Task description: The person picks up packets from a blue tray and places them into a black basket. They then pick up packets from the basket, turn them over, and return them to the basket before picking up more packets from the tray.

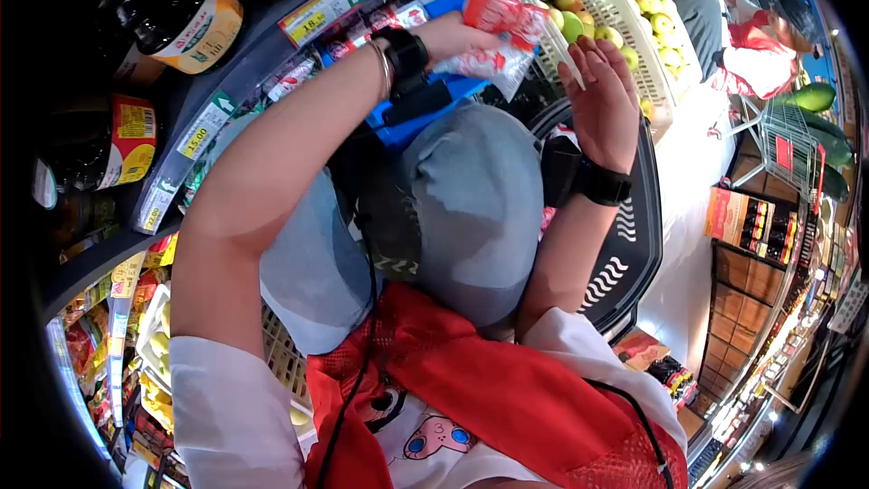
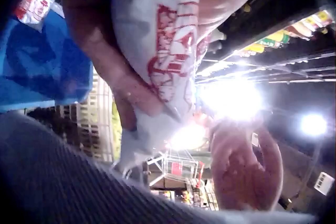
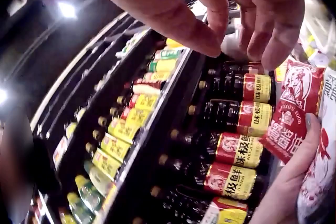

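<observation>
Two packets [image 1: 507,14], likely light, soft, slippery. Our left hand [image 1: 453,39] pinches them, best by edges beside the thumb [image 3: 307,142]; our right hand [image 1: 605,118], fingers slightly apart.

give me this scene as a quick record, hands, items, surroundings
left hand: grips a red packet and a white packet with red print
right hand: raised near the packets, fingers loose
blue container: near the left hand
white crates: hold green and yellow fruit
black basket: beside the right forearm
shelf goods: dark bottles with red and yellow labels
background: shopping cart
</observation>
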Demonstrator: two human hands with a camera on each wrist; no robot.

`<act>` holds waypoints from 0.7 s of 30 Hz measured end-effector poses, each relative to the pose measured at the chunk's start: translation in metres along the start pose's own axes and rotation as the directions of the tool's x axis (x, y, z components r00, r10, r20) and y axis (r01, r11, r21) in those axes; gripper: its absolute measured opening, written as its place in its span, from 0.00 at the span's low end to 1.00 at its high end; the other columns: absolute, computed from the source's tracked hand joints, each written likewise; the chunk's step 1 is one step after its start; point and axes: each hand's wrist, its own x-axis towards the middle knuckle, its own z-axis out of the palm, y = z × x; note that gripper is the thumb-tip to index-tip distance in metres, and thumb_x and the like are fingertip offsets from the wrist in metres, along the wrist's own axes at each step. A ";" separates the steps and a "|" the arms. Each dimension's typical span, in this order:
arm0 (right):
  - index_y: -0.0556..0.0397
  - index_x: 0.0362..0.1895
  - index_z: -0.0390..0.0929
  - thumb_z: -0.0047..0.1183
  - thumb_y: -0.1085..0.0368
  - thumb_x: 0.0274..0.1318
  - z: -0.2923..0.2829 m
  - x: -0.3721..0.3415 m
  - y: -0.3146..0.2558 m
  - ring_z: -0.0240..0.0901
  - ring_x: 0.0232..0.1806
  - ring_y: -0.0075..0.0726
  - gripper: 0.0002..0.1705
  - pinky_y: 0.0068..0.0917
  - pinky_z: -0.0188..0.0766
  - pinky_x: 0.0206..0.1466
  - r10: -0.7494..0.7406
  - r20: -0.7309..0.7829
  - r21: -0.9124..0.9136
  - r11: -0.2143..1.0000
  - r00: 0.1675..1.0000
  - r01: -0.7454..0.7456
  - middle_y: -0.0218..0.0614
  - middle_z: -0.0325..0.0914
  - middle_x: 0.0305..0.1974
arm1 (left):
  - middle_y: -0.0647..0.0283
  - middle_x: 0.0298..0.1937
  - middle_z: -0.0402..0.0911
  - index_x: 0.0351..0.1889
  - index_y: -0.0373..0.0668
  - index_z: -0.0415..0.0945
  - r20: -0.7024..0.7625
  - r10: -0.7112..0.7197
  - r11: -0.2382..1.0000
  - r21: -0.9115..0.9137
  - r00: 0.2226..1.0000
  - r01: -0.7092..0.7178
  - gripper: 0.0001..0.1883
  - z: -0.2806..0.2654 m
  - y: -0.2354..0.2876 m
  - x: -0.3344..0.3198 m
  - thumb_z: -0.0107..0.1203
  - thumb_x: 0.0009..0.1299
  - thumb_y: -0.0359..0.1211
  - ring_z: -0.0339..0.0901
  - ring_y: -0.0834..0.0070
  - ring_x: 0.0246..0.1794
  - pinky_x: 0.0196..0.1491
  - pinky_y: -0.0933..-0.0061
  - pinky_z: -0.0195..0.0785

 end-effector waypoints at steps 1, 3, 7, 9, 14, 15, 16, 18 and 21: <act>0.54 0.48 0.69 0.47 0.72 0.57 -0.014 0.004 0.007 0.71 0.49 0.34 0.13 0.34 0.72 0.50 0.005 -0.008 -0.003 1.000 1.000 -0.005 0.38 0.72 0.46 | 0.58 0.46 0.79 0.53 0.39 0.72 -0.027 -0.028 0.997 0.078 0.999 0.030 0.21 -0.004 0.001 0.003 0.56 0.65 0.39 0.81 0.73 0.39 0.40 0.75 0.75; 0.53 0.45 0.69 0.46 0.72 0.57 -0.038 0.018 0.026 0.72 0.47 0.35 0.11 0.35 0.72 0.49 0.202 0.016 0.297 0.934 0.979 -0.198 0.39 0.74 0.45 | 0.55 0.44 0.80 0.52 0.36 0.71 -0.104 -0.233 0.972 -0.009 0.967 0.234 0.23 -0.012 -0.005 0.010 0.47 0.70 0.46 0.82 0.70 0.33 0.25 0.80 0.76; 0.51 0.43 0.68 0.41 0.73 0.56 -0.078 0.035 0.079 0.73 0.46 0.41 0.10 0.39 0.71 0.49 0.398 0.101 0.592 0.713 0.912 -0.377 0.41 0.76 0.42 | 0.48 0.42 0.79 0.53 0.34 0.67 -0.310 -0.355 0.928 -0.230 0.882 0.292 0.19 -0.049 -0.070 0.065 0.41 0.73 0.39 0.82 0.60 0.33 0.24 0.74 0.79; 0.55 0.40 0.70 0.39 0.75 0.55 -0.084 0.037 0.094 0.71 0.47 0.43 0.10 0.40 0.67 0.52 0.471 0.116 0.640 0.638 0.874 -0.429 0.44 0.73 0.46 | 0.49 0.41 0.79 0.50 0.35 0.68 -0.395 -0.402 0.914 -0.123 0.826 0.387 0.16 -0.064 -0.094 0.100 0.40 0.72 0.36 0.82 0.58 0.33 0.25 0.70 0.80; 0.51 0.38 0.71 0.42 0.71 0.55 -0.074 0.037 0.092 0.71 0.47 0.44 0.08 0.41 0.68 0.51 0.488 0.110 0.650 0.624 0.866 -0.434 0.44 0.74 0.46 | 0.51 0.49 0.72 0.54 0.38 0.62 -0.561 -0.270 0.532 -0.764 0.782 -0.365 0.18 -0.069 -0.138 0.174 0.33 0.66 0.20 0.77 0.58 0.40 0.33 0.53 0.80; 0.51 0.40 0.72 0.43 0.70 0.56 -0.073 0.037 0.092 0.70 0.49 0.43 0.08 0.41 0.67 0.52 0.473 0.145 0.651 0.616 0.869 -0.444 0.45 0.72 0.49 | 0.57 0.51 0.72 0.56 0.44 0.60 -0.505 -0.121 0.443 -0.798 0.854 -0.409 0.21 -0.079 -0.151 0.187 0.32 0.66 0.19 0.76 0.58 0.43 0.35 0.49 0.78; 0.51 0.40 0.72 0.43 0.69 0.56 -0.072 0.038 0.092 0.69 0.50 0.42 0.08 0.40 0.66 0.53 0.466 0.150 0.635 0.631 0.872 -0.446 0.45 0.72 0.50 | 0.58 0.53 0.71 0.58 0.46 0.59 -0.570 -0.022 0.580 -0.676 0.821 -0.454 0.20 -0.077 -0.154 0.191 0.36 0.68 0.25 0.75 0.56 0.47 0.41 0.45 0.74; 0.51 0.41 0.72 0.42 0.68 0.57 -0.071 0.036 0.091 0.69 0.51 0.42 0.08 0.40 0.66 0.54 0.470 0.149 0.618 0.642 0.870 -0.453 0.45 0.72 0.50 | 0.58 0.58 0.68 0.63 0.47 0.55 -0.516 -0.127 0.814 -0.542 0.847 -0.208 0.25 -0.066 -0.155 0.186 0.44 0.69 0.39 0.70 0.54 0.54 0.51 0.39 0.63; 0.51 0.44 0.73 0.40 0.66 0.60 -0.071 0.042 0.093 0.68 0.53 0.42 0.11 0.39 0.65 0.55 0.471 0.182 0.630 0.618 0.863 -0.470 0.46 0.71 0.53 | 0.59 0.71 0.52 0.68 0.52 0.52 -0.229 -0.433 0.901 -0.149 0.872 0.408 0.34 -0.067 -0.154 0.179 0.46 0.67 0.54 0.58 0.54 0.64 0.61 0.47 0.52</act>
